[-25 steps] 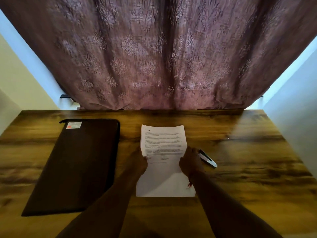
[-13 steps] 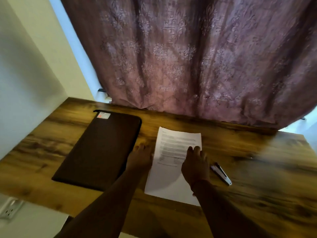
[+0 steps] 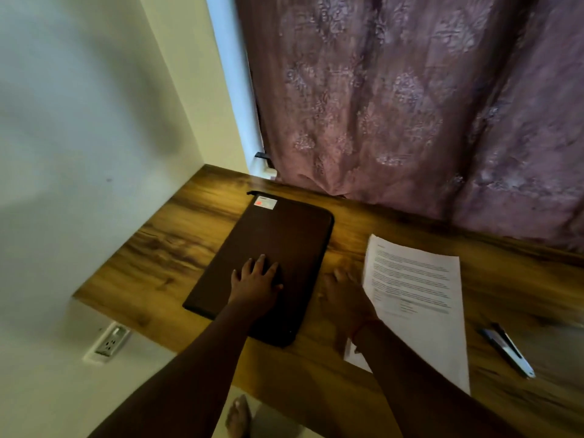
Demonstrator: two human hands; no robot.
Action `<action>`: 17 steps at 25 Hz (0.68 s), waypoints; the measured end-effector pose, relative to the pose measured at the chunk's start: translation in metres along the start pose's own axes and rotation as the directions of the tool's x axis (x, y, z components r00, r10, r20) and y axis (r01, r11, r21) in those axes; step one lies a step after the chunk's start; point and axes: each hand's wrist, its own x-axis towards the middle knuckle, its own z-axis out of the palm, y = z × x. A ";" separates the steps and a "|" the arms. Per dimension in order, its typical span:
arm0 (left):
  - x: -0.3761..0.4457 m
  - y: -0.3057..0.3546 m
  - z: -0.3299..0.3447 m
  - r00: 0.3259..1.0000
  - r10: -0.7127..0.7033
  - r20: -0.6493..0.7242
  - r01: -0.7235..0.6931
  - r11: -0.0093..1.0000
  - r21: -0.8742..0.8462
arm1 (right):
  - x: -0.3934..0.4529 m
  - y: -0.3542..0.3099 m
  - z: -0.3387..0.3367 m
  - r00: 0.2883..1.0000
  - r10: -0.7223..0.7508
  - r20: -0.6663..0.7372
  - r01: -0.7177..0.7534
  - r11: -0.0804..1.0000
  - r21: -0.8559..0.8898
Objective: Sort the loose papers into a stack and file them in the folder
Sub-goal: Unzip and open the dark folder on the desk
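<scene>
Resting my left hand (image 3: pixel 257 279) flat, fingers spread, on the folder (image 3: pixel 278 248); my right hand (image 3: pixel 344 298) lies relaxed, holding nothing, beside the papers (image 3: pixel 417 292).

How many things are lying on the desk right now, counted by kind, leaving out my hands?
Folder, dark brown, closed: 1
Stack of papers, white: 1
Pen: 1
Total: 3
</scene>
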 end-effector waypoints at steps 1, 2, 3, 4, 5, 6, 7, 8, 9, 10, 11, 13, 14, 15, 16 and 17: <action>0.008 -0.012 -0.003 1.000 0.016 -0.003 -0.016 1.000 0.001 | 0.013 -0.013 0.002 1.000 0.018 0.009 -0.018 1.000 0.020; 0.017 -0.024 -0.006 1.000 0.031 -0.004 -0.031 1.000 0.001 | 0.027 -0.027 0.006 0.999 0.045 0.011 -0.046 0.998 0.034; 0.026 -0.037 -0.009 0.999 0.036 -0.014 -0.036 0.999 -0.001 | 0.041 -0.040 0.011 0.996 0.086 0.009 -0.086 0.995 0.042; 0.035 -0.049 -0.011 0.999 0.030 -0.024 -0.031 1.000 -0.005 | 0.054 -0.050 0.016 0.989 0.148 0.010 -0.148 0.988 0.053; 0.043 -0.060 -0.014 1.000 0.015 -0.026 -0.016 0.999 -0.031 | 0.066 -0.059 0.020 0.972 0.236 0.012 -0.236 0.968 0.078; 0.052 -0.074 -0.017 1.000 0.001 -0.015 -0.002 0.996 -0.084 | 0.080 -0.068 0.024 0.939 0.345 0.009 -0.344 0.932 0.119; 0.060 -0.085 -0.021 1.000 -0.003 -0.008 0.002 0.990 -0.138 | 0.092 -0.075 0.027 0.891 0.455 0.002 -0.449 0.878 0.168; 0.067 -0.093 -0.024 1.000 0.010 -0.024 -0.014 0.986 -0.168 | 0.101 -0.081 0.028 0.835 0.550 -0.005 -0.536 0.816 0.215; 0.072 -0.099 -0.027 0.998 0.034 -0.061 -0.045 0.984 -0.175 | 0.108 -0.085 0.028 0.779 0.626 -0.007 -0.604 0.755 0.254; 0.076 -0.102 -0.030 0.991 0.065 -0.114 -0.085 0.979 -0.185 | 0.112 -0.086 0.026 0.728 0.686 -0.007 -0.655 0.698 0.290; 0.080 -0.102 -0.031 0.982 0.090 -0.164 -0.123 0.972 -0.202 | 0.113 -0.085 0.024 0.678 0.735 -0.006 -0.695 0.643 0.323; 0.081 -0.100 -0.030 0.963 0.130 -0.234 -0.182 0.960 -0.212 | 0.109 -0.081 0.021 0.594 0.804 -0.006 -0.748 0.556 0.362; 0.083 -0.099 -0.027 0.956 0.161 -0.246 -0.210 0.959 -0.189 | 0.105 -0.080 0.020 0.560 0.828 -0.015 -0.769 0.527 0.361; 0.085 -0.098 -0.024 0.949 0.182 -0.256 -0.226 0.962 -0.151 | 0.101 -0.079 0.019 0.534 0.845 -0.024 -0.789 0.508 0.344; 0.088 -0.097 -0.022 0.941 0.200 -0.271 -0.236 0.966 -0.109 | 0.099 -0.079 0.019 0.513 0.858 -0.029 -0.811 0.496 0.310; 0.092 -0.097 -0.020 0.929 0.224 -0.295 -0.255 0.965 -0.068 | 0.099 -0.082 0.019 0.500 0.865 -0.032 -0.831 0.490 0.263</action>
